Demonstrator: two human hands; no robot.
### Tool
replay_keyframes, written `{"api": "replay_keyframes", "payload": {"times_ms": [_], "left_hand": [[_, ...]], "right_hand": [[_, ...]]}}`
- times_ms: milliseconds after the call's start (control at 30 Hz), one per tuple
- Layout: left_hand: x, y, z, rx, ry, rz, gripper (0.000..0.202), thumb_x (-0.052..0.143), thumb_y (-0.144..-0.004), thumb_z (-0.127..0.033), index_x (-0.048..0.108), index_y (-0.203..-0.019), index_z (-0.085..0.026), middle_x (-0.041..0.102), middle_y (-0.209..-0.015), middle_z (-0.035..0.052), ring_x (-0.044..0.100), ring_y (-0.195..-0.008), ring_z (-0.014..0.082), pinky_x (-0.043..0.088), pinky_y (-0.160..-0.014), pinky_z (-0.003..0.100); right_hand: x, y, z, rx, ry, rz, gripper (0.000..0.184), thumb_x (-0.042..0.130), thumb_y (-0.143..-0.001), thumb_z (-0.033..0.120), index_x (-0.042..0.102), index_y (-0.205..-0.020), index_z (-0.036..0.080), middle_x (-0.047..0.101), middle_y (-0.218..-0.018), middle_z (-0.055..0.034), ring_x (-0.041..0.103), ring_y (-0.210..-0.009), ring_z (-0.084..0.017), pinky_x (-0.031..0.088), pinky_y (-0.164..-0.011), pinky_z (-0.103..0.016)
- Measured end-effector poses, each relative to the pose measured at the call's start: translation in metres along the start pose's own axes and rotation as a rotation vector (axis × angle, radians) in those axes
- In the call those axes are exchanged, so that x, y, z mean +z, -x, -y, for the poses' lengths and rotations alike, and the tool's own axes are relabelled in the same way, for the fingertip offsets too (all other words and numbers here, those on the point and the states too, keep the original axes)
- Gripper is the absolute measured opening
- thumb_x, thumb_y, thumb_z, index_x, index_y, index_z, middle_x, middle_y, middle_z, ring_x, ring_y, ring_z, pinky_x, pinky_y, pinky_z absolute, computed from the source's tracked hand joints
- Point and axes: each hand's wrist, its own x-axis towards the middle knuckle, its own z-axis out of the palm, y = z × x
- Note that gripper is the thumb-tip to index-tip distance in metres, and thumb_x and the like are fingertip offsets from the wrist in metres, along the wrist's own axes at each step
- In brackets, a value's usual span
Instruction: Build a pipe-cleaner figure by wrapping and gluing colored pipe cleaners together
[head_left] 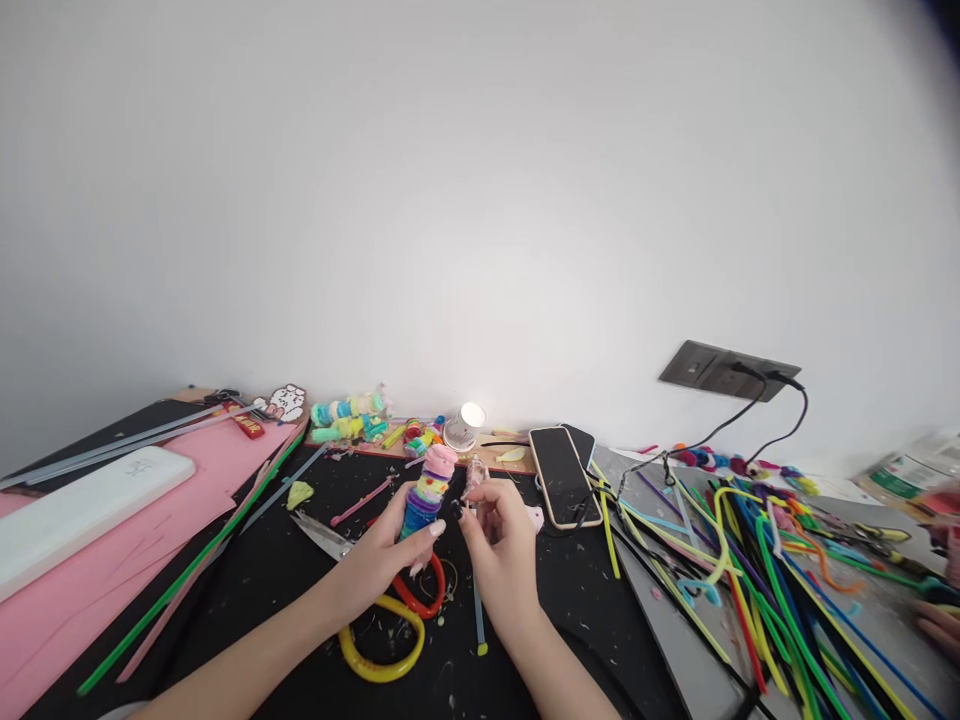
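My left hand (pixel 386 540) is wrapped round a fuzzy striped cylinder (pixel 429 490) that looks wound from pipe cleaners. It has a pink top, with yellow, purple and blue bands below, and stands slightly tilted. Just to its right, my right hand (pixel 501 540) is closed in a pinch, fingertips near the cylinder's side. Whatever is between those fingers is too small to make out. Behind the right hand a pale pointed object (pixel 476 470) shows, mostly hidden. Scissors (pixel 382 640) with yellow and red handles lie under my left wrist. A thin stick with a yellow end (pixel 480 630) lies between my forearms.
A phone (pixel 566 478) lies right of my hands. A paper cup (pixel 463 428) and similar fuzzy figures (pixel 349 415) stand by the wall. Many loose pipe cleaners (pixel 780 590) cover the right side. Pink sheets (pixel 202 500) and a white case (pixel 97 510) lie left. Another person's hand (pixel 937 630) shows far right.
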Motion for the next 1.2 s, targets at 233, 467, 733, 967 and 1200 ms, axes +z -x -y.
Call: {"api": "replay_keyframes", "payload": {"times_ms": [233,467,733,967,1200], "left_hand": [[0.002,0.003,0.002,-0.018,0.176,0.152,0.026,0.042,-0.093,-0.042,0.037,-0.110,-0.023,0.039,-0.069,-0.0074,0.032,-0.052,0.0065,0.030,-0.052,0.023],[0.000,0.001,0.010,-0.001,0.203,0.125,0.024,0.037,-0.095,-0.044,0.037,-0.106,-0.023,0.039,-0.063,-0.0087,0.029,-0.047,0.0059,0.028,-0.047,0.022],[0.003,0.003,0.003,-0.011,0.169,0.095,0.025,0.037,-0.094,-0.045,0.038,-0.104,-0.023,0.040,-0.061,-0.0086,0.029,-0.046,0.0062,0.027,-0.045,0.021],[0.002,0.004,0.006,-0.059,0.242,0.091,0.027,0.039,-0.093,-0.048,0.039,-0.104,-0.023,0.047,-0.063,-0.0074,0.031,-0.045,0.0057,0.025,-0.047,0.022],[0.001,0.002,0.012,-0.054,0.264,0.053,0.033,0.042,-0.091,-0.050,0.040,-0.109,-0.023,0.049,-0.063,-0.0067,0.034,-0.044,0.0061,0.026,-0.046,0.023]], "right_hand": [[0.007,0.000,-0.004,0.245,-0.265,0.139,0.024,0.061,-0.080,0.025,0.059,-0.102,0.017,0.053,-0.079,-0.0004,0.045,-0.063,-0.013,0.041,-0.058,-0.025],[0.008,0.001,-0.006,0.218,-0.365,0.174,0.018,0.061,-0.082,0.027,0.061,-0.098,0.020,0.053,-0.081,-0.0001,0.048,-0.071,-0.014,0.041,-0.064,-0.025],[0.010,0.000,-0.006,0.247,-0.390,0.191,0.016,0.061,-0.081,0.025,0.060,-0.095,0.019,0.053,-0.079,0.0007,0.045,-0.067,-0.013,0.040,-0.064,-0.025],[0.010,0.001,-0.007,0.229,-0.403,0.175,0.013,0.060,-0.081,0.024,0.060,-0.093,0.020,0.052,-0.079,0.0007,0.045,-0.068,-0.013,0.040,-0.064,-0.024],[0.007,0.002,-0.008,0.188,-0.354,0.195,0.022,0.061,-0.080,0.025,0.062,-0.101,0.021,0.051,-0.083,-0.0004,0.045,-0.070,-0.014,0.042,-0.064,-0.025]]}}
